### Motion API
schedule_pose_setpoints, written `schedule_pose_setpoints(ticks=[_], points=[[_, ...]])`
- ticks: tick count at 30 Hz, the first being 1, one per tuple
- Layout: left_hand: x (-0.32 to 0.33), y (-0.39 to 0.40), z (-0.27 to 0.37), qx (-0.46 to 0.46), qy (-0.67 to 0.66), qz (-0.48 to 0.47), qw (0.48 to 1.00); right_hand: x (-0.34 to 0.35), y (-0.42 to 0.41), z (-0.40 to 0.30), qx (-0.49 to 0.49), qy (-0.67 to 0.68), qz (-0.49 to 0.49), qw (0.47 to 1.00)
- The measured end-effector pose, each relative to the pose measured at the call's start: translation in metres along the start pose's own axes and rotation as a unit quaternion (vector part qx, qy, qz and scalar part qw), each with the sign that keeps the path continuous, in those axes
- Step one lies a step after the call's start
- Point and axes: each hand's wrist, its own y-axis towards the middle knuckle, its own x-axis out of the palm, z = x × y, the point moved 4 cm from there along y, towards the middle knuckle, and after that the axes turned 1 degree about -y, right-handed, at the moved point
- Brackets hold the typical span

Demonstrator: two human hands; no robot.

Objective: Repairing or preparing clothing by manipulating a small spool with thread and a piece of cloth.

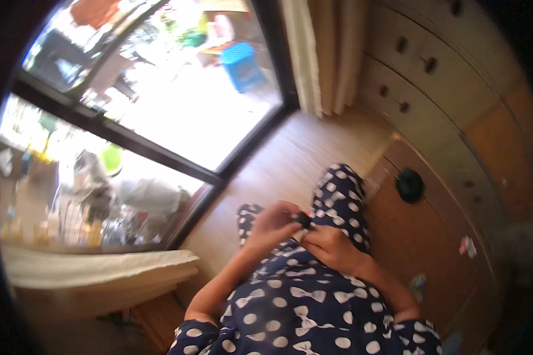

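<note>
Both hands meet over my lap, above dark blue clothing point(311, 301) with white dots and bows. Between the fingers of my left hand point(273, 224) is a small dark object point(302, 218), with a bit of red or pink at its edge; blur hides what it is. My right hand point(333, 246) has its fingers closed on something small and pale point(300, 235) just below the dark object. Whether the pale and dark pieces are one thing, I cannot tell.
At my right a brown wooden surface point(408, 230) bears a dark round object point(410, 185) and a small pink-and-white item point(467, 247). Drawers point(426, 102) stand beyond. At the left are a dark-framed glass door point(222, 177), cream curtains point(102, 270) and, outside, a blue stool point(242, 66).
</note>
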Motion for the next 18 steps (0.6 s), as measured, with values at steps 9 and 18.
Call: schedule_pose_setpoints(ticks=[9,18], points=[[0.010,-0.027,-0.002,-0.039,-0.027,-0.159,0.986,-0.027,0.008,-0.020,0.016,0.008,0.037,0.999],[0.005,-0.009,0.010,0.011,-0.139,-0.026,0.990,-0.006,0.004,-0.019,0.008,0.022,0.005,1.000]])
